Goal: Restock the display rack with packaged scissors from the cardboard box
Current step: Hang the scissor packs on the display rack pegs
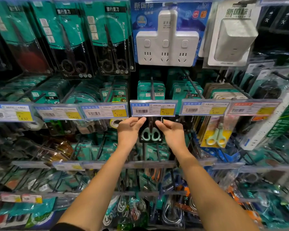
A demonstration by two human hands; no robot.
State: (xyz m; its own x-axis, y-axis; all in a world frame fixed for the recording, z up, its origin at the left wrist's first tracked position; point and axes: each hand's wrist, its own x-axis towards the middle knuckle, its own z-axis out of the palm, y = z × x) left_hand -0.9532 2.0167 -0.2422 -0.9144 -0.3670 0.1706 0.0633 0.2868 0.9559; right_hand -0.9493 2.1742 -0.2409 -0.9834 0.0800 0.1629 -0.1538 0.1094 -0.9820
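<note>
Packaged scissors (150, 130), mint-green handles on a black card, hang at the centre of the display rack (107, 164), directly beneath a blue-edged price tag (153, 110) marked 3.50. Top of the card is hidden behind that tag, so whether it sits on the peg cannot be told. Left hand (129, 130) holds the card's left edge, fingers curled toward its upper corner; grip closed on the pack. Right hand (171, 131) holds the right edge the same way, fingertips at the upper corner; grip closed on the pack. Both forearms reach up from the bottom of the view, converging on the pack. On the peg just to the right, a yellow-carded pack with pale-green scissors (216, 137) hangs under a tag marked 4.00. Row above: teal and black travel scissors packs (113, 40) to the left, a white three-outlet power adapter (167, 45) on a blue card at centre, a white block-shaped plug adapter (232, 39) to the right. Lower rows carry assorted teal packs, blurred; contents not readable.
</note>
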